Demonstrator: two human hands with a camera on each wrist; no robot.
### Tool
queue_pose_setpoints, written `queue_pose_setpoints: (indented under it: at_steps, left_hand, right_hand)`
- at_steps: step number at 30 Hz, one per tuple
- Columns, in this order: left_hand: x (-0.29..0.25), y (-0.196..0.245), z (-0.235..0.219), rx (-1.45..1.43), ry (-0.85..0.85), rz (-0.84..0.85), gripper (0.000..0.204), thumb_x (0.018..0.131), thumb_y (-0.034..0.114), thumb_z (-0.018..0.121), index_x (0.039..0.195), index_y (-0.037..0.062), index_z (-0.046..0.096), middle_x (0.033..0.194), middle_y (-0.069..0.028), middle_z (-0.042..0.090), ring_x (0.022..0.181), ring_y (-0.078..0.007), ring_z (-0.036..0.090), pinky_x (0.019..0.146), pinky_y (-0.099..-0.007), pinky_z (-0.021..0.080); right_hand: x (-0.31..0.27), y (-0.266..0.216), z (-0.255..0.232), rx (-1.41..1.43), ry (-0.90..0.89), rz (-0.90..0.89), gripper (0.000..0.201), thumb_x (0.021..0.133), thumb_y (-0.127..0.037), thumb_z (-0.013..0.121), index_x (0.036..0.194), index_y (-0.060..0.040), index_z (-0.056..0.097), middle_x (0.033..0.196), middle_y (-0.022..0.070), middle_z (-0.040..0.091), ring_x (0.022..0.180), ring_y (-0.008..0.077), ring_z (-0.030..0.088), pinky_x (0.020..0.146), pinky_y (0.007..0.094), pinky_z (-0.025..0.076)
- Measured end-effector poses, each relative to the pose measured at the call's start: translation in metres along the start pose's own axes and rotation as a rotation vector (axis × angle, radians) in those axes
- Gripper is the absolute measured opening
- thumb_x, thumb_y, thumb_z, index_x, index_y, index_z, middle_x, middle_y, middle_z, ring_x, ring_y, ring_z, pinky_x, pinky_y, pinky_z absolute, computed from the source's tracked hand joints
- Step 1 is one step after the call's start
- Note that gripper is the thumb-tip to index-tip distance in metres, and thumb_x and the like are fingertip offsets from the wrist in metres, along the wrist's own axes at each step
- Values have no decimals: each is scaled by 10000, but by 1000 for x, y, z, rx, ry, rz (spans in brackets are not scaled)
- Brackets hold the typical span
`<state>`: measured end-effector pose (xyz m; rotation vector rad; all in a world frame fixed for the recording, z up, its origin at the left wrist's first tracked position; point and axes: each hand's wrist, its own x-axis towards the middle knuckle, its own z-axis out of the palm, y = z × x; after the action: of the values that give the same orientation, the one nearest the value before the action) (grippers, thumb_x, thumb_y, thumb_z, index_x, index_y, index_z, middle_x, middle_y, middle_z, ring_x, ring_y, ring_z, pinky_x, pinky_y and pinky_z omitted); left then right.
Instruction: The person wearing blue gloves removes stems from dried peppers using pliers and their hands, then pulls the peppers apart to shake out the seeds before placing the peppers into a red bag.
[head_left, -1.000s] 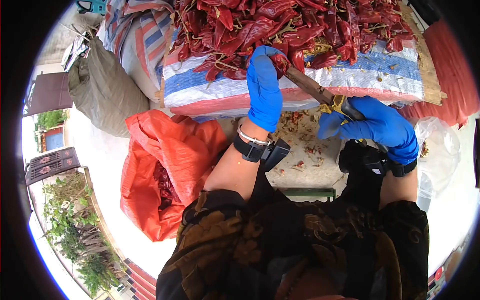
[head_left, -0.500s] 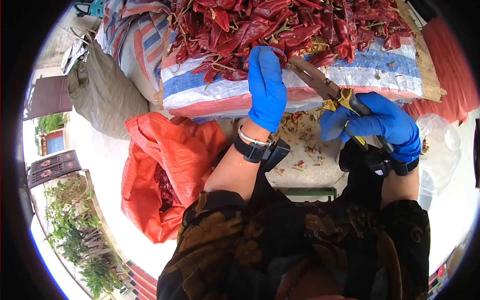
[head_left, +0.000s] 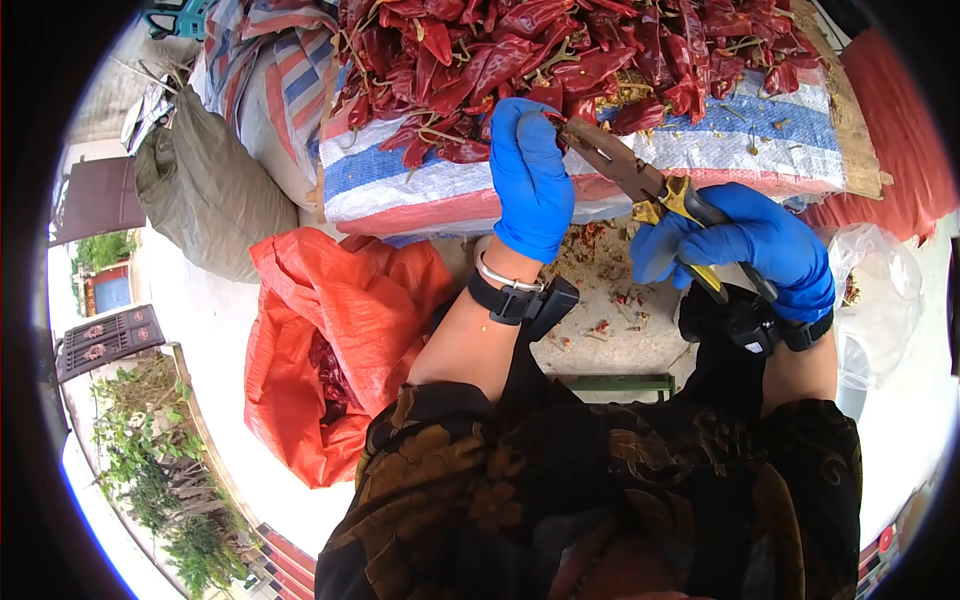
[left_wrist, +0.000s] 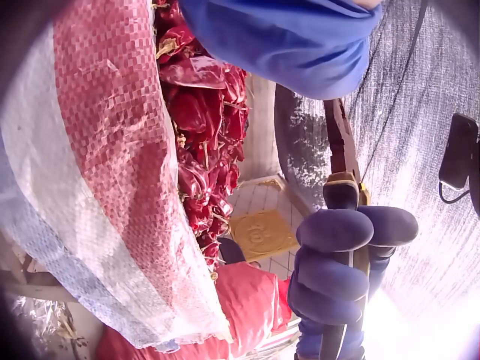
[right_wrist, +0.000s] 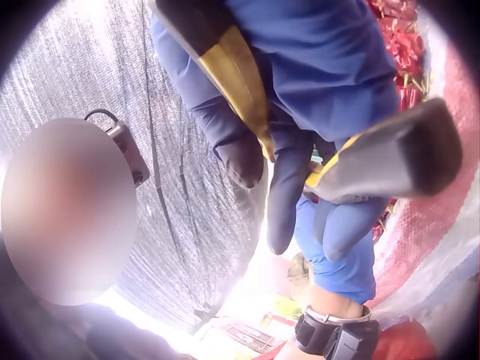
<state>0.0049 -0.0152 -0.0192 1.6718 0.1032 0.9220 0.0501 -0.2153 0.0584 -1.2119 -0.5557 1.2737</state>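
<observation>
Pliers (head_left: 622, 165) have come open since a second ago: the handles were close together, and now they spread apart. The right hand (head_left: 765, 240) has its fingers bent round the handles, partly open. Left hand (head_left: 530, 180) fingers are curled up tight round a red pepper (head_left: 557, 120), mostly hidden, right beside the tip of the pliers. Behind it, a big heap (head_left: 480, 60) of red peppers sits on a striped sheet (head_left: 400, 185). Near the left arm, a red bag (head_left: 350, 300) has more peppers inside.

Blue gloves (head_left: 532, 190), black wrist straps (head_left: 497, 301), boxy black modules (head_left: 552, 308), pale bangle (head_left: 507, 280) (on the left), dark brown-flowered sleeves (head_left: 428, 450)
</observation>
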Motion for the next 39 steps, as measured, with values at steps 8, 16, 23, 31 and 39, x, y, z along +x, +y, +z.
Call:
queue_pose_setpoints:
  at_steps: [8,16,23,31,39]
  left_hand:
    - [-1,3,-1,-31,1,-54,258,944,294,376,933,67,500,789,33,418,703,-56,350,640,-202,320]
    - [0,3,-1,6,-57,35,256,947,278,375,926,57,503,794,28,429,722,-63,364,658,-209,331]
    - [1,1,-4,38,-68,-57,269,948,277,369,937,48,510,823,24,462,752,-65,383,706,-204,337]
    - [4,-4,-4,-72,-37,-79,276,938,259,401,879,18,521,795,-43,525,725,-117,441,685,-258,392]
    - [1,-6,0,-60,-13,-144,342,934,347,404,866,51,561,773,33,484,712,-57,380,649,-216,340]
  right_hand:
    - [0,2,-2,1,-16,5,349,819,-164,582,1063,81,538,941,169,621,870,218,603,778,293,478]
    - [3,1,-4,-146,52,-57,295,796,-158,580,1008,47,578,925,122,625,868,169,577,751,272,461]
    - [-4,3,-7,-266,163,-138,254,791,-165,573,954,28,602,915,82,614,807,136,547,740,258,434]
    - [-4,4,-3,-392,123,-84,219,812,-162,554,969,-21,614,860,58,598,800,133,528,741,262,415]
    - [-9,5,-4,-498,122,-58,210,826,-187,549,969,-50,621,825,65,593,764,131,528,722,273,427]
